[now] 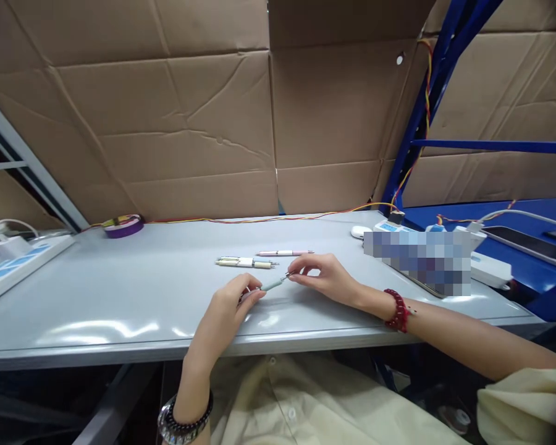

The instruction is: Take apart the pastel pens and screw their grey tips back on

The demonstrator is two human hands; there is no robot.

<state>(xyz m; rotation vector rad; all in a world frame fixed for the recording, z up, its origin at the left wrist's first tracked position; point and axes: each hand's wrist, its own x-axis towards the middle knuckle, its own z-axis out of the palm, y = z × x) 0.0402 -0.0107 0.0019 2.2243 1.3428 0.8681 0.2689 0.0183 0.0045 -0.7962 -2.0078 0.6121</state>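
Observation:
Near the front of the grey table point(167, 296), my left hand point(231, 303) is closed on a pale green pen point(272, 285), which tilts up to the right. At the pen's right end, the thumb and fingers of my right hand point(327, 278) pinch a small dark metallic tip piece point(288, 275). I cannot tell whether this piece is joined to the pen or apart from it. Just beyond my hands lie a few light-coloured pens point(244, 262) side by side. A pink and white pen point(285, 253) lies farther back.
Purple tape roll point(124, 227) sits at the back left, by a thin red-yellow wire point(241, 220) along the cardboard wall point(189, 123). Power strips stand left point(23, 266) and right point(491, 269). A blurred-out object point(417, 262) lies right of my hand, near a blue metal post point(417, 117).

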